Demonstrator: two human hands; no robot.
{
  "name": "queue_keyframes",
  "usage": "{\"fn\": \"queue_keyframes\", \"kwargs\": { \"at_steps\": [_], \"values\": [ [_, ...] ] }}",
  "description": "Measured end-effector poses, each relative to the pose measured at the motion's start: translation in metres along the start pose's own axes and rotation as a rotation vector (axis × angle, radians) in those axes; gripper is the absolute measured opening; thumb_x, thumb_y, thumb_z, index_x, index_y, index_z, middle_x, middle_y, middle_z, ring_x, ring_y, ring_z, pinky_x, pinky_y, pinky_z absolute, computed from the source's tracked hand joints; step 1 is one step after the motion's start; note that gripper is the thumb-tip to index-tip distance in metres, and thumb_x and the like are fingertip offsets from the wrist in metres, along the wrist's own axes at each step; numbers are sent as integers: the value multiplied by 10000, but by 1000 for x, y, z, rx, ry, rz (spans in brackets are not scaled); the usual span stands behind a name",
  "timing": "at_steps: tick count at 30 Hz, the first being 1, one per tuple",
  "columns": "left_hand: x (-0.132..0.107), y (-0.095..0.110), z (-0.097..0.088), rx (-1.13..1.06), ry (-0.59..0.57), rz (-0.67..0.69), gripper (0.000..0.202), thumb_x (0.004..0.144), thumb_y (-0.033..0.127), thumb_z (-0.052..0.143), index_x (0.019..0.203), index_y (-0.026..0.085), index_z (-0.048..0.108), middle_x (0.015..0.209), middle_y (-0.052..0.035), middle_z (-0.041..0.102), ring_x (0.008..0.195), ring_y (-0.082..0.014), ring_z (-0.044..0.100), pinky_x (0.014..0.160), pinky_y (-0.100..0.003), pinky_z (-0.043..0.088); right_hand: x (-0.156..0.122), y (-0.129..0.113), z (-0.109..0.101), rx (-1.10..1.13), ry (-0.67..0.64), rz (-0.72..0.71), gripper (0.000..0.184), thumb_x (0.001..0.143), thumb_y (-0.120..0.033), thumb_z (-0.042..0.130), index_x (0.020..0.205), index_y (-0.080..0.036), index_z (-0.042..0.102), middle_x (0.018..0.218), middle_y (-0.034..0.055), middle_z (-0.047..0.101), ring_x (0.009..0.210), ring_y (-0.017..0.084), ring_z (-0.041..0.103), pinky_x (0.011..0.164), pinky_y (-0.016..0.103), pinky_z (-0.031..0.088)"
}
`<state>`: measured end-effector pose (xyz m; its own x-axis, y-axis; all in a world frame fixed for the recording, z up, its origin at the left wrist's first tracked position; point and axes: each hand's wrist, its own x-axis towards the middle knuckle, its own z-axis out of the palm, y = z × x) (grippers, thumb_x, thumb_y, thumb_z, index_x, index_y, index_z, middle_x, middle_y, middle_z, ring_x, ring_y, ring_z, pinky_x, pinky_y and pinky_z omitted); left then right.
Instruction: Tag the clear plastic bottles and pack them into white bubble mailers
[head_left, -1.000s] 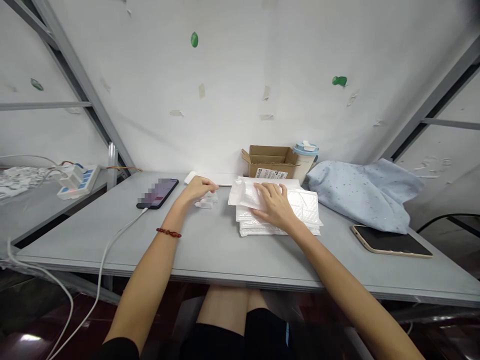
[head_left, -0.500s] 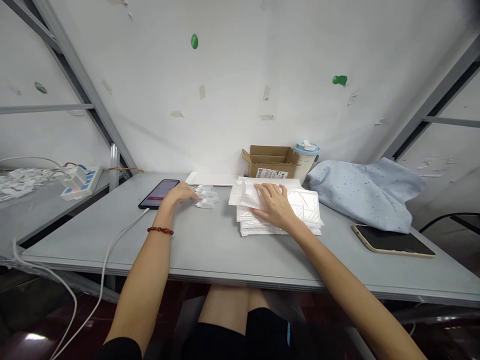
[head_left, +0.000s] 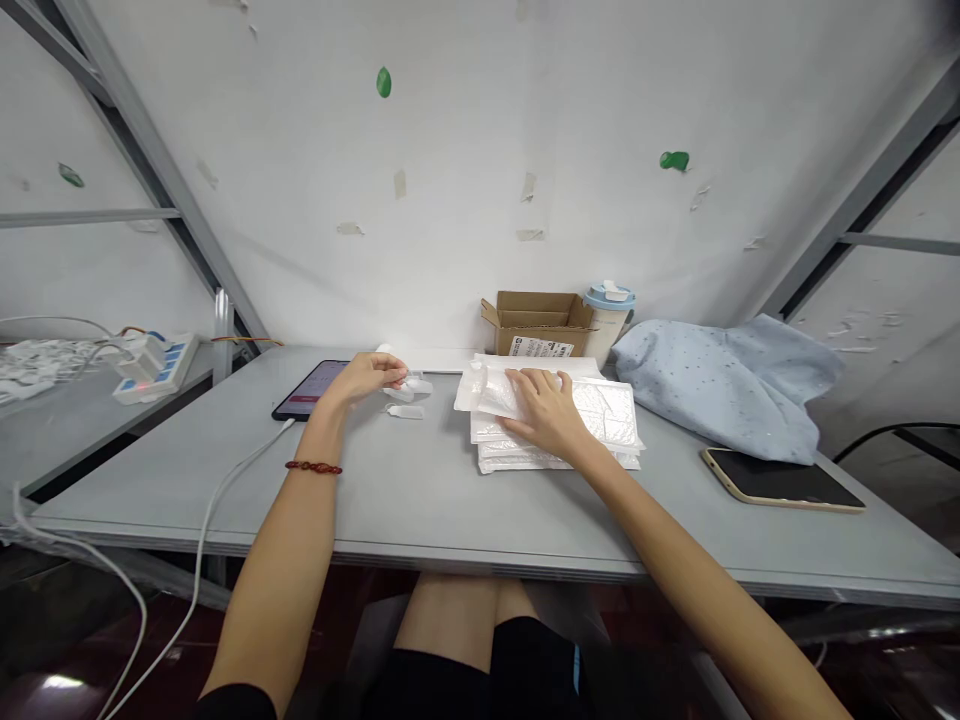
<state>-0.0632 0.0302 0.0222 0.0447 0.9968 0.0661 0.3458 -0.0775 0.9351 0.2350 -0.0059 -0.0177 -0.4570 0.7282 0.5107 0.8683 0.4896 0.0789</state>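
My left hand [head_left: 369, 376] is closed, its thumb and fingers pinched on a small translucent white plastic piece [head_left: 417, 385] just above the table. Another such plastic piece [head_left: 406, 411] lies flat on the table in front of it; their exact kind is too small to make out. My right hand [head_left: 550, 412] rests with spread fingers on a stack of white bubble mailers [head_left: 611, 410]. The top mailer [head_left: 491, 390] sits askew toward the left, under my fingertips.
A phone [head_left: 304, 395] on a white charging cable [head_left: 217, 500] lies left of my left hand. Behind the mailers stand an open cardboard box [head_left: 540, 312] and a blue-lidded cup [head_left: 607, 325]. To the right are a light blue cloth [head_left: 720, 385] and a second phone [head_left: 784, 482].
My left hand has lifted slightly and pinched the plastic pieces, leaving one apart on the table. My right hand stays on the mailers. The whole view has shifted a little.
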Motion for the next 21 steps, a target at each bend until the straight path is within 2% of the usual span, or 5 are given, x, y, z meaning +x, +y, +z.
{"fn": "queue_keyframes", "kwargs": {
  "at_steps": [8, 11, 16, 21],
  "values": [
    [0, 8, 6, -314, 1, 164, 356, 513, 400, 826, 728, 160, 675, 763, -44, 629, 675, -135, 553, 703, -299, 483, 0, 0, 1, -13, -15, -1, 579, 853, -481, 469, 1315, -143, 384, 1221, 176, 517, 1114, 298, 445, 973, 513, 246],
    [-3, 13, 13, -329, -39, 174, 343, 526, 407, 822, 717, 164, 672, 755, -41, 621, 692, -139, 550, 704, -297, 488, 0, 1, 2, -4, -8, -7, 573, 849, -475, 477, 1309, -143, 390, 1211, 173, 523, 1104, 297, 452, 966, 511, 252],
    [-2, 12, 30, -345, -171, 167, 308, 561, 386, 810, 709, 156, 667, 759, -26, 620, 657, -112, 549, 728, -309, 474, -1, 1, 3, 10, 25, -17, 560, 848, -477, 473, 1297, -150, 403, 1202, 167, 532, 1079, 296, 460, 956, 501, 253],
    [2, 5, 52, -335, -206, 178, 333, 578, 400, 797, 741, 146, 654, 781, -29, 625, 677, -115, 566, 739, -313, 480, 0, 0, 1, 20, 13, -13, 547, 848, -458, 482, 1294, -150, 411, 1209, 168, 532, 1093, 296, 457, 963, 491, 248]
  ]
}}
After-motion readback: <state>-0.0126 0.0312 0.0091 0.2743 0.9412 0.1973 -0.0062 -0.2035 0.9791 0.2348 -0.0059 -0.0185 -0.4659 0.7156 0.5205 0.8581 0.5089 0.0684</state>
